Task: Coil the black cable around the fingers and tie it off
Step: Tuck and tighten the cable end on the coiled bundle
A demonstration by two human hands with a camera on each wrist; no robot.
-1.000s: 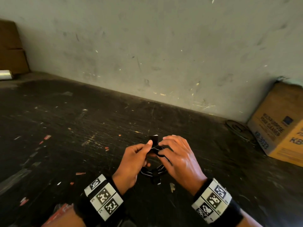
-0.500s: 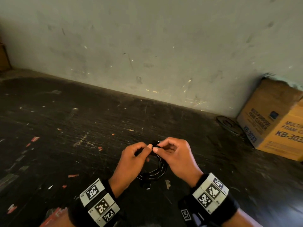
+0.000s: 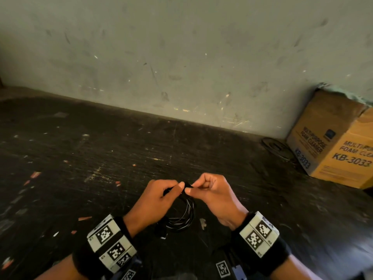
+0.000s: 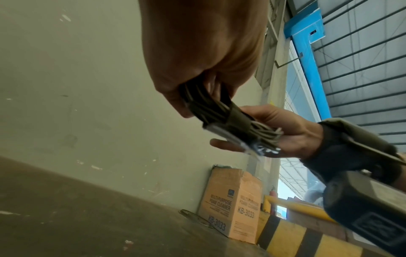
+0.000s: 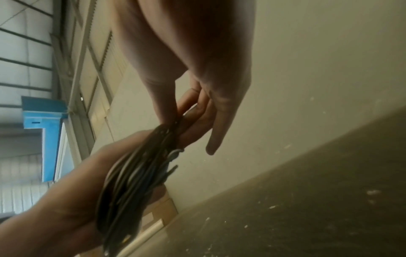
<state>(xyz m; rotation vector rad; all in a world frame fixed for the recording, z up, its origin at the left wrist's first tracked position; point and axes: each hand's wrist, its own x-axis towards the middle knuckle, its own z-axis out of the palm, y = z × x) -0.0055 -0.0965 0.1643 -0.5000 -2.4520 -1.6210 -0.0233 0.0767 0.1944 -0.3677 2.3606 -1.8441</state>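
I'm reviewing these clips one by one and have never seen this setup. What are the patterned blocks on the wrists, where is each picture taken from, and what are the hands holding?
No machine here: a person works with two bare hands. The patterned blocks are marker tags on black wristbands, which carry small cameras. One picture comes from a camera on the head, looking down; the other two look along each hand from the wrists, so they appear tilted and very close.

The left hand and the right hand both pinch the top of a coiled black cable, whose loops hang between them. The left wrist view shows a dark strap wrapped around the bundled strands.

Below is a dark, scuffed surface against a pale wall. A cardboard box printed "KB-3033" stands at the right, with a dark round disc lying beside it.
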